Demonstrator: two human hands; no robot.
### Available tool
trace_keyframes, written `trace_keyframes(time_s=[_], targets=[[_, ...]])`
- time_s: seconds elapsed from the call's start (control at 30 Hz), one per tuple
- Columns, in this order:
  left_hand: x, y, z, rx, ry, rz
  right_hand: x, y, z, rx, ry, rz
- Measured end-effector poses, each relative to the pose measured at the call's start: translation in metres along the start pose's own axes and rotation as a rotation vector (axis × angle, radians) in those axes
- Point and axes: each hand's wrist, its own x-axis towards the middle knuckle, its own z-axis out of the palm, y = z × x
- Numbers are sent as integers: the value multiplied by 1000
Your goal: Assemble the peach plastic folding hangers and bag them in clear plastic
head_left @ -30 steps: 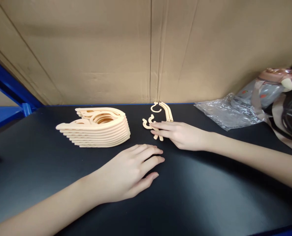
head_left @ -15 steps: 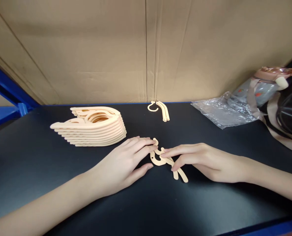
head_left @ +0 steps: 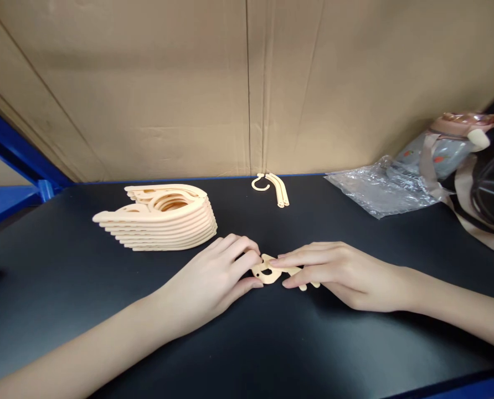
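Note:
A small cream folding hanger (head_left: 271, 276) lies on the black tabletop between my hands. My left hand (head_left: 222, 274) has its fingers curled and its thumb against the hanger's rounded end, gripping it. From the right, my right hand (head_left: 342, 274) holds the other side, fingertips on the hanger's top and on its slim arms, whose tips poke out beneath the fingers. Part of the hanger is hidden by both hands. Left of my left hand stands a neat stack of cream folded hangers (head_left: 176, 230).
At the back lies another cream folding hanger (head_left: 278, 191) with its hook out. A clear plastic bag (head_left: 380, 188) and a strapped water bottle (head_left: 433, 147) are at the right, beside a dark object. Cardboard (head_left: 168, 94) walls the back; a blue frame (head_left: 14, 149) is at left.
My left fingers have curled in and the thumb has closed onto the hanger. The hanger's parts have swung together, its arms now flatter and further under my right hand.

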Motion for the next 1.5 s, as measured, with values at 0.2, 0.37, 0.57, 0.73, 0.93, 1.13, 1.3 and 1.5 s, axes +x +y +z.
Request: trace_keyframes(time_s=[0.2, 0.37, 0.57, 0.73, 0.93, 1.13, 1.3, 1.5], targets=[[-1, 1, -2, -145, 37, -38, 0, -7, -5, -40, -19, 45], [-3, 2, -2, -277, 32, -89, 4, -15, -8, -142, -95, 84], [-3, 3, -1, -280, 34, -66, 8, -27, 7, -438, -144, 99], [-1, 5, -2, -273, 46, -48, 7, -34, 19, -526, -76, 85], [-2, 5, -1, -252, 60, -57, 13, -37, 7, -450, -5, 73], [-2, 6, -2, -178, 65, -35, 29, -3, -28, -402, 114, 160], [-2, 8, -3, -149, 78, 10, 47, 41, -47, -446, 202, 358], [-2, 7, -3, -154, 101, 17, 72, 78, -36, -718, 137, 618]])
